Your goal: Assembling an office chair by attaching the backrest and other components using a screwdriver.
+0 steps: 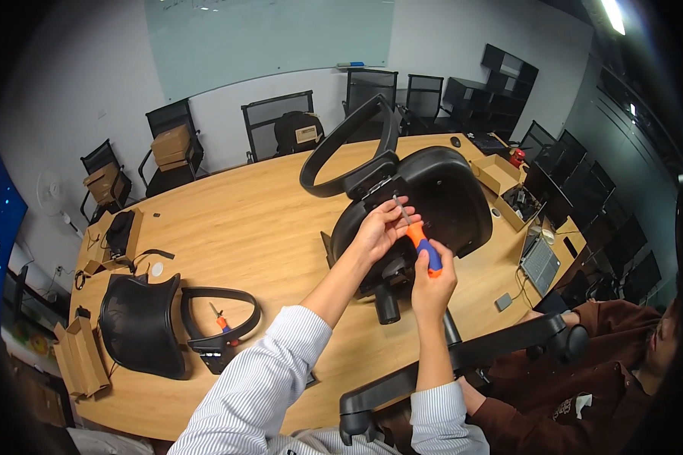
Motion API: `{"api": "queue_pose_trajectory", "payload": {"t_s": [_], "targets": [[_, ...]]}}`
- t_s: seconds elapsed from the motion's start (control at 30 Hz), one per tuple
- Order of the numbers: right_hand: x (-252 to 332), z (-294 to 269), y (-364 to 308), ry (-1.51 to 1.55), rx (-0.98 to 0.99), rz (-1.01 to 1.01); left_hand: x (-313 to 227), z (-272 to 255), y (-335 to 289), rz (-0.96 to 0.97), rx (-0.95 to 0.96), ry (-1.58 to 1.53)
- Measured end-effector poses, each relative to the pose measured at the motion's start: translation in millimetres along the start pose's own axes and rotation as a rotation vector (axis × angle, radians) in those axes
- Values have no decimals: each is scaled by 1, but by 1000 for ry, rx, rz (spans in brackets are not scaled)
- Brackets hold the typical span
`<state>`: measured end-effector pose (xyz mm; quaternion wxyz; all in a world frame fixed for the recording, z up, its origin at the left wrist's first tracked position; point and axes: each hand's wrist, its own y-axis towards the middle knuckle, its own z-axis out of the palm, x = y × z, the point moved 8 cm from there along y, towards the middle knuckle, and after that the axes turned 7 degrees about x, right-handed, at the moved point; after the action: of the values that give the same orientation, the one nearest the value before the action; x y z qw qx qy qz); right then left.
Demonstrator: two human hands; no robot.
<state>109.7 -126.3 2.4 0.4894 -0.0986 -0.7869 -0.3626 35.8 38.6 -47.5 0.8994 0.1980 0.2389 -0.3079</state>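
An office chair lies tipped on the table, its black seat shell (451,197) facing me and a looped armrest (341,178) joined at the seat's edge by a bracket (379,186). My right hand (435,284) is wrapped round the orange and blue handle of a screwdriver (425,246). Palm up, my left hand (383,230) has its fingers curled at the metal shaft, close to the tip, beside the bracket. Whether a screw sits at the tip is too small to tell. Below the seat, the black chair base (463,364) extends toward me.
Left on the table (228,227) lie a black backrest (143,326), another looped armrest (220,303) around a second screwdriver (221,321), and open cardboard boxes (82,356). At right are a laptop (539,265) and a person in a brown top (577,379), close to the chair base.
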Motion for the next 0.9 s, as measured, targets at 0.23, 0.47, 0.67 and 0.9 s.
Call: {"api": "queue_pose_trajectory", "payload": {"t_s": [0.23, 0.47, 0.67, 0.9], "targets": [[-3, 3, -20, 88, -45, 0, -2, -4, -15, -58, -45, 106], [3, -8, -19, 42, -22, -13, 6, 5, -15, -39, -66, 84], [15, -5, -16, -38, -25, -111, 2, 6, -13, 16, -70, 6], [38, 17, -8, -145, 82, -139, -2, 8, -17, -33, -103, 40]]}}
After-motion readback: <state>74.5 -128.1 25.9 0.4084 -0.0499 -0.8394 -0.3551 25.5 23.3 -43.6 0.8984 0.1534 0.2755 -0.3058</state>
